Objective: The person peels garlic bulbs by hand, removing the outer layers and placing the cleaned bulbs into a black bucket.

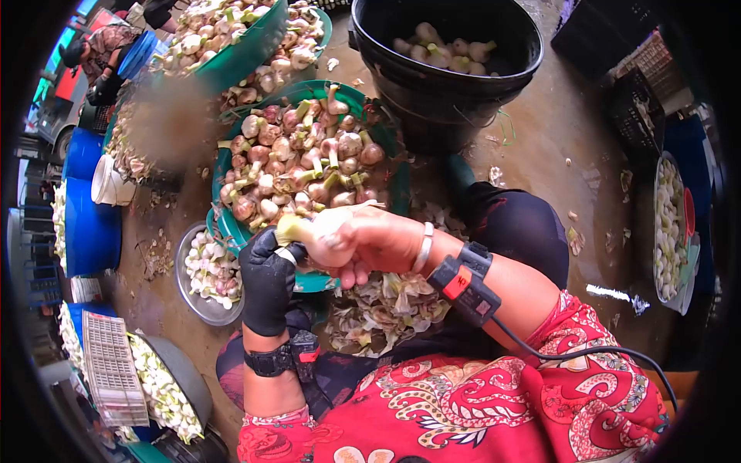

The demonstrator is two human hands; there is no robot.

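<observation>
My right hand (370, 238) is bare and closed around a garlic bulb (328, 235), whose pale green stem points left. My left hand (266, 282), in a black glove, is closed with its fingers against the stem end of that same bulb. A small white strip shows at the gloved thumb; I cannot make out what it is. Just beyond both hands stands a green basin (400, 181) heaped with garlic bulbs (297, 150), many with short cut stems. Below my hands lies a pile of garlic skins (386, 312).
A black bucket (440, 100) with some bulbs stands ahead. Left of the basin is a metal bowl (185, 270) of white garlic. More full tubs, blue barrels (93, 228) and crates line both sides. At the upper left another person (112, 50) bends over. A cable (594, 349) runs from my right wrist.
</observation>
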